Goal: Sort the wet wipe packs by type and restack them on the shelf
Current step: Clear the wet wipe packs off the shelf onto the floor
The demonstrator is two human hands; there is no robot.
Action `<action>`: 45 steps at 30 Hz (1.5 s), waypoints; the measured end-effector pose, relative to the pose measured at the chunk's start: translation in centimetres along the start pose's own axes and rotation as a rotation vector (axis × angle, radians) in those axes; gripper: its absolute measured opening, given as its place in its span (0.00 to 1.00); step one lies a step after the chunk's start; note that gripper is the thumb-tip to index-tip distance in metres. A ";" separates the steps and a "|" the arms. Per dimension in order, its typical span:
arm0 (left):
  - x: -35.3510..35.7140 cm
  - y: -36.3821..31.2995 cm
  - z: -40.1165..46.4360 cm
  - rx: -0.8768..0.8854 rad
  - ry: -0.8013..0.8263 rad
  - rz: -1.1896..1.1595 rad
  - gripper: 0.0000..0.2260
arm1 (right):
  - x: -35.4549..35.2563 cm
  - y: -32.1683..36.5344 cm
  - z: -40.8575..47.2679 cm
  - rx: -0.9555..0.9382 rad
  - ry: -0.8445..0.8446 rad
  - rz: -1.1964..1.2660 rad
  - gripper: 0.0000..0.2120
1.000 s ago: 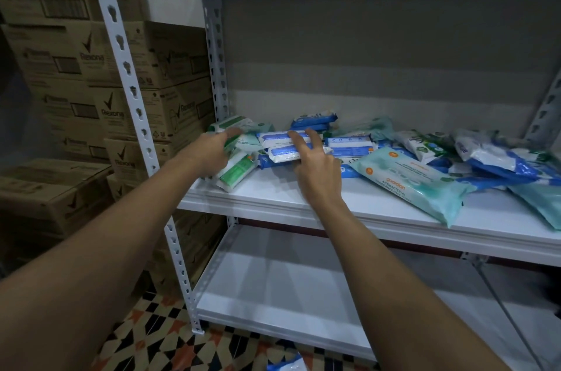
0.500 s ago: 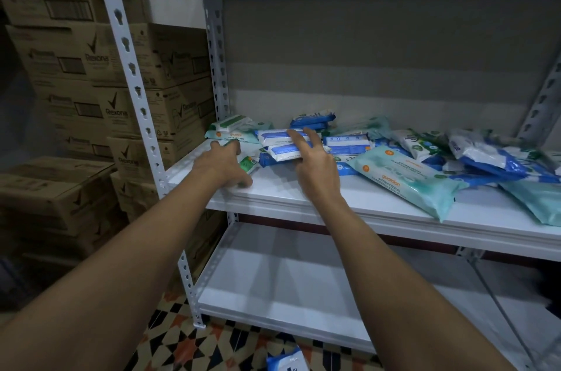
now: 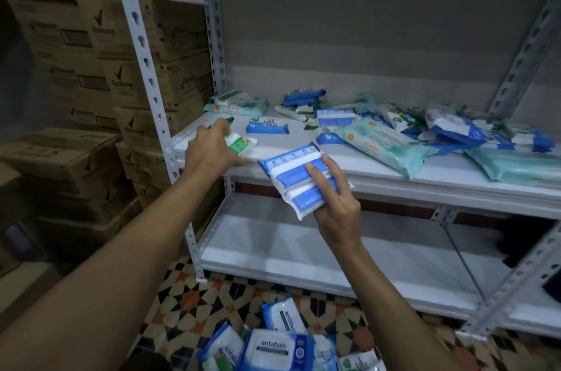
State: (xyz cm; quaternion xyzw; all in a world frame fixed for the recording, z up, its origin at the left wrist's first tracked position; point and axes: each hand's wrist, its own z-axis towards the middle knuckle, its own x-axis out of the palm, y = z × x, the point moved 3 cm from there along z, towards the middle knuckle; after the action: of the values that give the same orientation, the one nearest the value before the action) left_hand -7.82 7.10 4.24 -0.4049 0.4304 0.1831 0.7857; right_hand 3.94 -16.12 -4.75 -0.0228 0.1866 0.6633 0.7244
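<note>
Two blue and white packs point(image 3: 299, 178) are gripped in the curled right hand point(image 3: 335, 203) just before the shelf's point(image 3: 394, 176) front edge, while a green pack point(image 3: 241, 143) near its left front corner is touched by the outstretched left hand point(image 3: 209, 150), fingers relaxed.

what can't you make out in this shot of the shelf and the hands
Head view, the only one:
- Green-and-white wipe pack: the left hand covers most of it; grip unclear.
- Count of blue-and-white striped wipe packs held by the right hand: fingers hide the edges.
- Blue-and-white wipe packs on the floor: cut off by the bottom edge.
- Small print on the shelf packs: blurred.
</note>
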 end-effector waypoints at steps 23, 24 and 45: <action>27.0 5.4 -36.6 -0.389 0.603 -0.501 0.25 | -11.2 -3.8 -34.8 1.174 0.645 -0.472 0.22; 27.7 5.2 -36.9 -0.372 0.625 -0.492 0.25 | -11.8 -3.8 -35.9 1.244 0.633 -0.505 0.21; 36.6 3.0 -40.9 0.216 0.979 -0.030 0.34 | -12.4 -9.0 -48.4 1.882 0.860 -0.118 0.45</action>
State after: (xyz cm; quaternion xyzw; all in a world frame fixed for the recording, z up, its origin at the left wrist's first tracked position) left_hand -10.74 -25.73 -39.69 -0.3660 0.7592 -0.0852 0.5315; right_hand 0.40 -42.52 -47.90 0.3083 0.8708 0.1486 0.3529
